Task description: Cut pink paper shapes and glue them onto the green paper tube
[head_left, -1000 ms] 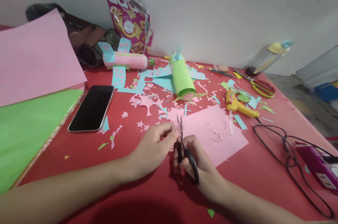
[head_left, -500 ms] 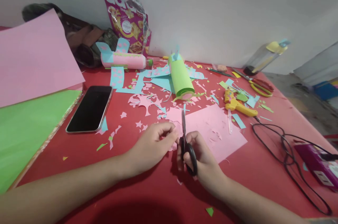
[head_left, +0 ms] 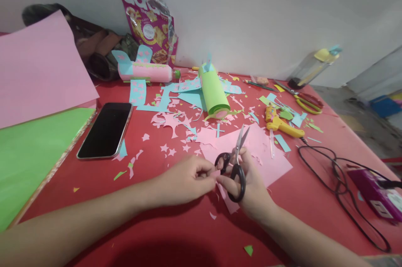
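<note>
Black-handled scissors (head_left: 238,174) sit in my right hand (head_left: 253,189), fingers through the loops, blades partly spread and pointing away from me. Between the fingertips of my left hand (head_left: 191,179) is a small piece of pink paper (head_left: 228,200); my right fingertips also meet it, and part of it is hidden by the fingers. A larger pink sheet (head_left: 273,166) with cut-outs lies beneath and beyond my right hand. Several small pink paper stars (head_left: 172,152) rest on the red table beyond my left hand.
A phone (head_left: 106,130) lies left, beside pink and green sheets (head_left: 47,149). Behind are a green paper tube with wings (head_left: 215,91), a pink-wrapped bottle (head_left: 150,73) and a snack bag (head_left: 150,28). Right: a yellow glue gun (head_left: 284,126), its cable, pliers (head_left: 309,103) and paper scraps.
My right hand has turned the scissors; their blades are now apart and tilted right. The pink piece has moved down between both hands' fingertips, and another star shows on the table.
</note>
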{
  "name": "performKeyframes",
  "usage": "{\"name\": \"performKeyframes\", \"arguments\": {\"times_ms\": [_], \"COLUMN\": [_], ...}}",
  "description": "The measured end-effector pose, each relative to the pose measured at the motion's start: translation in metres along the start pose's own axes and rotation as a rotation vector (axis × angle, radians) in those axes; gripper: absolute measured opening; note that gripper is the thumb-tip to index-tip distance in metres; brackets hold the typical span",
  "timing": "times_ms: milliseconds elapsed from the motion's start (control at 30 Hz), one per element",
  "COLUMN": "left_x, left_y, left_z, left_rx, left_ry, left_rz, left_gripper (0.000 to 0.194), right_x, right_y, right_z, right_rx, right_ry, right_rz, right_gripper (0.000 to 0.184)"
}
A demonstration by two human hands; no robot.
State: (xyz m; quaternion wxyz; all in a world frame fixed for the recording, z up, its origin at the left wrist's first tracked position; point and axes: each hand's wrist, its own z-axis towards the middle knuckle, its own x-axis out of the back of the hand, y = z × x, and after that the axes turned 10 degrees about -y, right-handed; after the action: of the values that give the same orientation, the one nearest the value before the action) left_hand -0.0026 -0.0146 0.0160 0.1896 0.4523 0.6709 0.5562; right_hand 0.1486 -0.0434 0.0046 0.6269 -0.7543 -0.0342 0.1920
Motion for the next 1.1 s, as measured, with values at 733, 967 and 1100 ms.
{"name": "performKeyframes", "arguments": {"times_ms": [733, 967, 1100], "left_x": [0.0068, 0.0015, 0.0052], "left_y": [0.0062, -0.0008, 0.0008], "left_z": [-0.0001, 0.0011, 0.0004], "left_rx": [0.033, -0.019, 0.006], "left_ry": [0.084, 0.098, 0.124], "left_rz": [0.057, 0.121, 0.093], "left_gripper": [0.026, 0.029, 0.027], "right_x": [0.0022, 0.0008, -0.0004], "right_y": [0.0034, 0.0045, 0.0029], "right_z": [0.0010, 0.0005, 0.0004], "right_rx": [0.044, 0.069, 0.025], "right_ry": [0.112, 0.108, 0.096], "right_rz": [-0.073, -0.061, -0.017], "right_gripper": [0.035, 0.032, 0.035]}}
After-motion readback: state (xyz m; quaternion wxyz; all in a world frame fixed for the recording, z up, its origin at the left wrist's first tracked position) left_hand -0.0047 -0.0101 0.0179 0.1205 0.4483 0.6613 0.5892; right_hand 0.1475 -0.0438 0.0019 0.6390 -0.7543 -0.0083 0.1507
